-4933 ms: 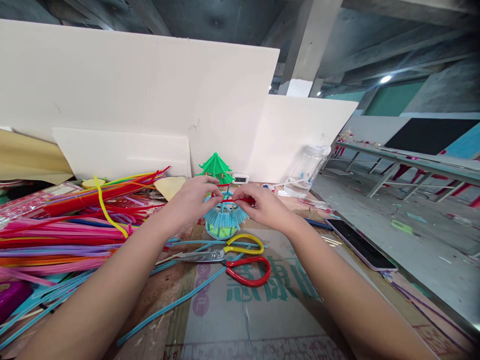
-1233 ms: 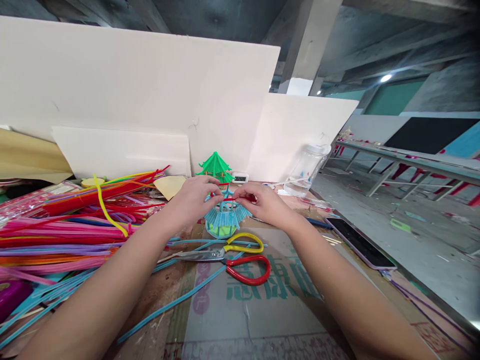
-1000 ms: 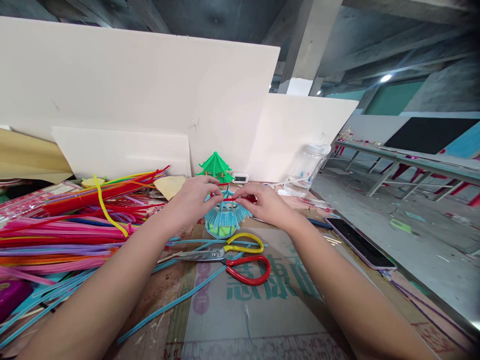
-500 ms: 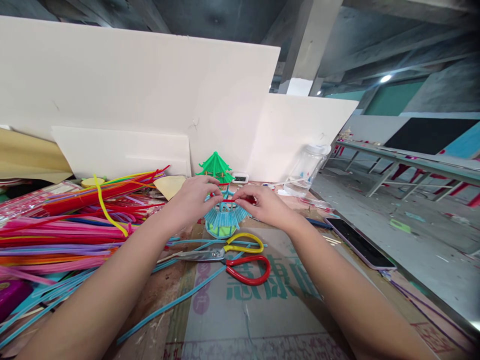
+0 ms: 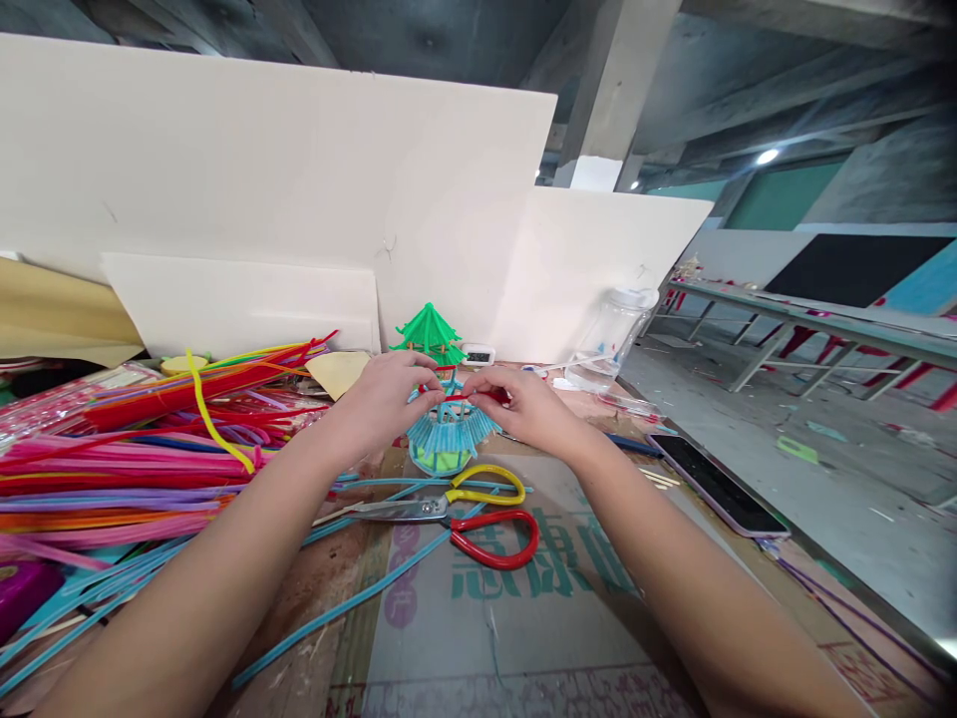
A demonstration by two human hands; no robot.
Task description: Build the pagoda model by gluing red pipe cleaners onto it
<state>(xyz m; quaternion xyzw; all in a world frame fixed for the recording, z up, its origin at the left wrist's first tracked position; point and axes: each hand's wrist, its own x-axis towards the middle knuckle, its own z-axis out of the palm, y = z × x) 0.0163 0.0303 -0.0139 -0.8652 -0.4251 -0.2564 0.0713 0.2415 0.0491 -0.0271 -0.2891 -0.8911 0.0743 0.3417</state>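
Observation:
A small pavilion model (image 5: 451, 435) with a blue skirt-like roof stands in front of me, and a green pointed roof (image 5: 429, 330) rises at its top or just behind it. Between my hands a red pipe cleaner (image 5: 453, 398) runs across the model's upper part. My left hand (image 5: 393, 391) pinches its left end, fingers closed. On the right, my right hand (image 5: 514, 399) pinches the other end, with more red showing under the fingers. Scissors (image 5: 426, 510) with one yellow and one red handle lie nearer to me, closed, beside blue pipe cleaners (image 5: 351, 604).
Bundles of coloured pipe cleaners (image 5: 127, 469) cover the left side. A phone (image 5: 716, 486) lies at the right edge, with a clear plastic jar (image 5: 609, 339) behind. White boards (image 5: 284, 170) stand at the back. A printed cardboard sheet (image 5: 515, 618) lies under the scissors.
My right hand has shifted very slightly at the red pipe cleaner. Both hands keep their pinch, and the model and scissors stay in place.

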